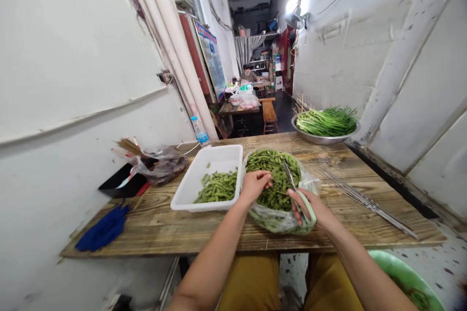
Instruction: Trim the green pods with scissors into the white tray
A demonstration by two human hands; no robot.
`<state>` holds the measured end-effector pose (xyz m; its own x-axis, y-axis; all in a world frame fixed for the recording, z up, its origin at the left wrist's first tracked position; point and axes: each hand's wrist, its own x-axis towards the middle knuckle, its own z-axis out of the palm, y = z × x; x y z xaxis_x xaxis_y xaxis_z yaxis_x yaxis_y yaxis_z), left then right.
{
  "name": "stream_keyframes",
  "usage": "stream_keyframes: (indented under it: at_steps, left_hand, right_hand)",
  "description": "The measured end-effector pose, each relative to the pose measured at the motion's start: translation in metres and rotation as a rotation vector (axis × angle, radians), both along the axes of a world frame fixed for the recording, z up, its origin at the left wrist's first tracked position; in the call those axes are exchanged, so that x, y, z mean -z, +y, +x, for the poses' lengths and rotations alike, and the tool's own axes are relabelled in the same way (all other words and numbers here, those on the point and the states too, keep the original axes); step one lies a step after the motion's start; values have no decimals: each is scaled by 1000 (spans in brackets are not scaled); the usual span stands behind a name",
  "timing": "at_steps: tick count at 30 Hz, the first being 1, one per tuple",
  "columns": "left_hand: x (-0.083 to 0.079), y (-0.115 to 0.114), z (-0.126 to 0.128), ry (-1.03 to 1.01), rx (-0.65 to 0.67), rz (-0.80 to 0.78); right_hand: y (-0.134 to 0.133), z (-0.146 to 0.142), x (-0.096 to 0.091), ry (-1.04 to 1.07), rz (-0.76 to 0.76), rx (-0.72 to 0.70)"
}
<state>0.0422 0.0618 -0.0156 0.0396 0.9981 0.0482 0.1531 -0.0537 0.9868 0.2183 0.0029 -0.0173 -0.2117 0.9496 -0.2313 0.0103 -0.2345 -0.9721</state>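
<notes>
My right hand grips a pair of scissors with pale green handles, blades pointing up and away over a clear plastic bag. Green edamame pods fill that bag, its mouth folded wide. Above the pods' left side is my left hand, with its fingers curled together; whatever they pinch is hidden. Directly left of the bag stands a white plastic tray. More edamame pods lie heaped in its near right part.
A metal bowl of long green stalks stands far right, with metal skewers nearer. On the left are a blue cloth item, a black box and a water bottle. A green basin sits below right. Another person sits far back.
</notes>
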Motion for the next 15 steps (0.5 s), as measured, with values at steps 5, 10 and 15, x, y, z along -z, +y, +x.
stream_keyframes:
  at_steps: [5, 10, 15]
  left_hand:
    - [-2, -15, 1, -346, -17, -164]
    - [2, -17, 0, -551, -26, -192]
    - [8, -19, -2, -578, -11, -158]
  right_hand:
    - [-3, 2, -5, -138, 81, -175]
    - [-4, 3, -5, -219, 136, -248]
    - [-1, 3, 2, -309, 154, -235]
